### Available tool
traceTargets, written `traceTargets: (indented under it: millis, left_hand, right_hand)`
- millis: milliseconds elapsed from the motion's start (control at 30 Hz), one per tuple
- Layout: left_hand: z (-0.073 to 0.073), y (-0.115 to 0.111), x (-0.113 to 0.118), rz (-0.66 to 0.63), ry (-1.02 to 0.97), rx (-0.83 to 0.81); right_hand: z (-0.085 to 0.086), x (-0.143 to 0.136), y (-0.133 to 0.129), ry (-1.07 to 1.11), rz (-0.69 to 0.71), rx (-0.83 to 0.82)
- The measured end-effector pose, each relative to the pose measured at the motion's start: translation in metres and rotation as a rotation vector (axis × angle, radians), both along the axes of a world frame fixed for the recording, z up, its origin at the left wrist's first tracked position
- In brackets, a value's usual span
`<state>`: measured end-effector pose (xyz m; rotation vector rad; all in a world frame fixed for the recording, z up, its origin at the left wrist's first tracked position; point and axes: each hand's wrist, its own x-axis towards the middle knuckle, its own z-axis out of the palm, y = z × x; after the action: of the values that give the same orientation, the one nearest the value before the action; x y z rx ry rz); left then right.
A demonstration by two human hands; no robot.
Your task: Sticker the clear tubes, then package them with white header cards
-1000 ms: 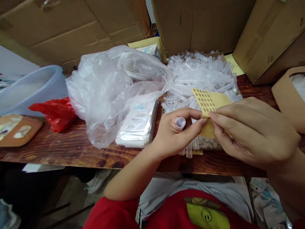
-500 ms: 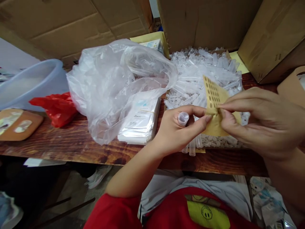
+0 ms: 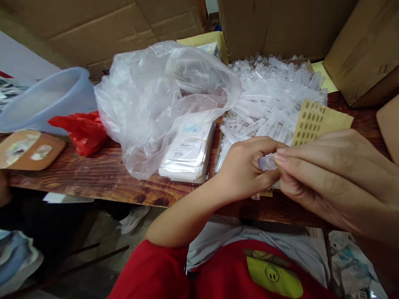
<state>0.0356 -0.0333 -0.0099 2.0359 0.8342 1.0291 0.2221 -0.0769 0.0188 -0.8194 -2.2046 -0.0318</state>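
My left hand is closed around a small clear plastic tube, whose end pokes out between thumb and forefinger. At that end, the fingertips of my right hand are pressed together and touch the tube. Whatever they pinch is too small or hidden to make out. Behind my right hand shows a yellow sticker sheet with rows of small dark oval labels; whether its fingers hold it I cannot tell. Beyond both hands lies a heaped pile of clear plastic tubes.
Left of the pile lie a stack of clear packets and a large clear plastic bag. Farther left are a red plastic bag, a blue tub and an orange-brown case. Cardboard boxes stand behind.
Both hands were pinching the sticker sheet; my left hand has let it go, and the sheet sits farther right. My right fingertips have come to the tube, which has turned toward them.
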Motion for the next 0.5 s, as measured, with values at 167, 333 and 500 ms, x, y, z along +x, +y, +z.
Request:
traceTargets:
  millis: [167, 333, 500]
  left_hand:
    - [0.0, 0.0, 0.0, -0.022, -0.009, -0.02]
    - [0.0, 0.0, 0.0, -0.021, -0.014, -0.014]
    - [0.001, 0.0, -0.001, -0.043, -0.024, -0.01]
  right_hand:
    - [-0.009, 0.006, 0.0, 0.011, 0.008, 0.016]
    - [-0.02, 0.012, 0.001, 0.02, 0.007, 0.037]
    - [-0.012, 0.008, -0.002, 0.028, 0.011, -0.05]
